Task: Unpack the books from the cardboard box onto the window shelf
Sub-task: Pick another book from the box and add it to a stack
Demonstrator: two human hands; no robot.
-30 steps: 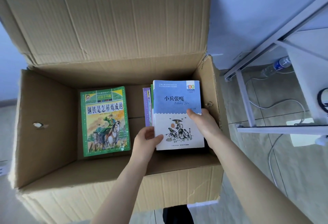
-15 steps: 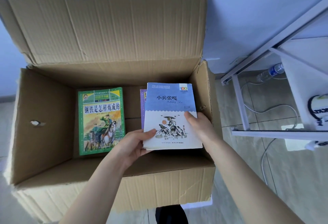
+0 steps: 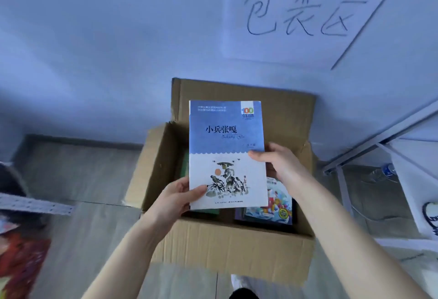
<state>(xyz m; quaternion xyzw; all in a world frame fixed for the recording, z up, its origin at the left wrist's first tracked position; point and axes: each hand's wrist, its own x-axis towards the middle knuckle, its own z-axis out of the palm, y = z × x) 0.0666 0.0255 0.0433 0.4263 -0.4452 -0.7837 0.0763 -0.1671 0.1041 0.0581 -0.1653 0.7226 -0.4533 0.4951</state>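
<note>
Fingers (image 3: 200, 189) of the left hand (image 3: 173, 200) were pinched on the lower left corner of the blue-and-white book (image 3: 227, 137), the right hand (image 3: 284, 166) gripping its right edge. The book was held above the cardboard box (image 3: 237, 246), long axis pointing away. Shelf not in view.

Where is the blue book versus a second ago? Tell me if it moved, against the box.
Yes. The blue book has risen out of the box: earlier down inside, now held above the opening by the left hand and right hand.

head view, looking down, near the cardboard box (image 3: 227, 246)
</note>
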